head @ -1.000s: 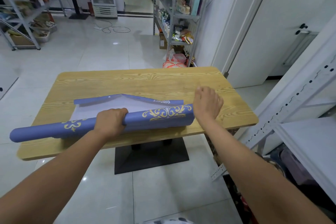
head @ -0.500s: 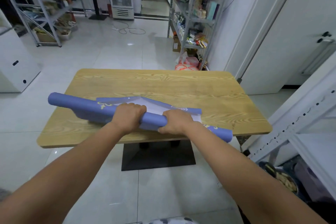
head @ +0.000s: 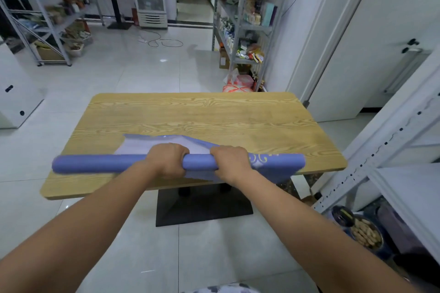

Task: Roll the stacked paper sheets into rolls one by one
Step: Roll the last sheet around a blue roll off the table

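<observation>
A blue paper roll (head: pixel 100 163) with gold ornament lies level across the near part of the wooden table (head: pixel 195 114). My left hand (head: pixel 167 159) grips the roll near its middle. My right hand (head: pixel 229 162) grips it just to the right. The roll's right end (head: pixel 278 162) is looser and wider, showing the gold pattern. Behind my hands the unrolled part of the sheet (head: pixel 142 145) lies flat with its pale underside up and a blue edge folded over.
The table stands on a black base (head: pixel 202 209). Metal shelves with goods stand at the far left (head: pixel 47 19) and far middle (head: pixel 245 19). A white rack (head: pixel 392 138) is close on the right, with a bowl of nuts (head: pixel 364 233) below it.
My right hand came from the roll's right end to grip beside my left hand. The roll swung from slanted to level across the table.
</observation>
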